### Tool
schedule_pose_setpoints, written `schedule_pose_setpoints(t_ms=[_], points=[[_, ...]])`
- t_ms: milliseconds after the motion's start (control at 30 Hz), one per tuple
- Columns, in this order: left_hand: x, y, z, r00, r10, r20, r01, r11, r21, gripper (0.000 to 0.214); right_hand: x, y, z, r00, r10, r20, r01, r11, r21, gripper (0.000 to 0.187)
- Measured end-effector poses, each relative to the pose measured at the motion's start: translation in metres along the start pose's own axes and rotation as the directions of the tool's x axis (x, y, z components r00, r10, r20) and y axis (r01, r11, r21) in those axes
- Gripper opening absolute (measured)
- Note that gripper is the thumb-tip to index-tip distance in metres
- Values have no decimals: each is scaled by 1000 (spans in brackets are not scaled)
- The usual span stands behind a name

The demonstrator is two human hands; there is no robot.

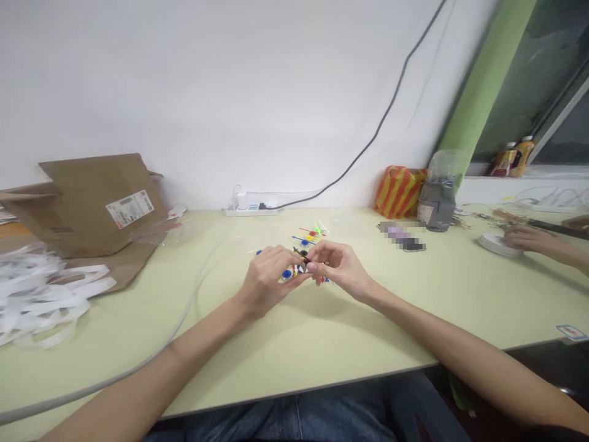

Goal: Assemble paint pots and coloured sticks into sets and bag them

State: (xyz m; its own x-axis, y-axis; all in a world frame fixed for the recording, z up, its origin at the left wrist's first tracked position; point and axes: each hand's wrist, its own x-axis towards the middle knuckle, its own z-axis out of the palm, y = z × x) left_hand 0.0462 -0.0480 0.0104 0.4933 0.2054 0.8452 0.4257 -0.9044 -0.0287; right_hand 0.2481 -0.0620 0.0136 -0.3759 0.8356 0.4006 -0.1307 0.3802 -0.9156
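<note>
Small dark part (304, 262) sits raised between the two hands at mid-table, pinched at the fingertips of left hand (269, 276) and right hand (343, 267), which nearly meet; exact shape hidden by fingers. Coloured pieces (309, 240) lie just beyond and partly beneath. Light green tabletop (317, 344) extends from hands to near edge, and outward on both sides: left as far as grey cable (186, 310), with cardboard box (103, 202) farther out; right to phone (416, 245). White wall (276, 92) bounds the far edge.
</note>
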Motion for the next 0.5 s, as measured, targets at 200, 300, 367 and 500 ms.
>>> schedule_pose_setpoints(t_ms=[200,300,367,500], points=[[-6,-3,6,987,-146,67,140,987,80,32,35,14,-44,940,-182,-289,109,962,-252,29],[-7,-5,7,976,-198,89,193,979,63,36,79,32,-89,855,-179,-486,-149,814,-561,22],[-8,-6,7,972,-214,93,208,976,64,37,106,43,-111,857,-53,-513,-375,620,-689,21],[-7,-6,4,973,-218,78,213,975,68,40,136,63,-128,869,67,-491,-470,427,-773,14]])
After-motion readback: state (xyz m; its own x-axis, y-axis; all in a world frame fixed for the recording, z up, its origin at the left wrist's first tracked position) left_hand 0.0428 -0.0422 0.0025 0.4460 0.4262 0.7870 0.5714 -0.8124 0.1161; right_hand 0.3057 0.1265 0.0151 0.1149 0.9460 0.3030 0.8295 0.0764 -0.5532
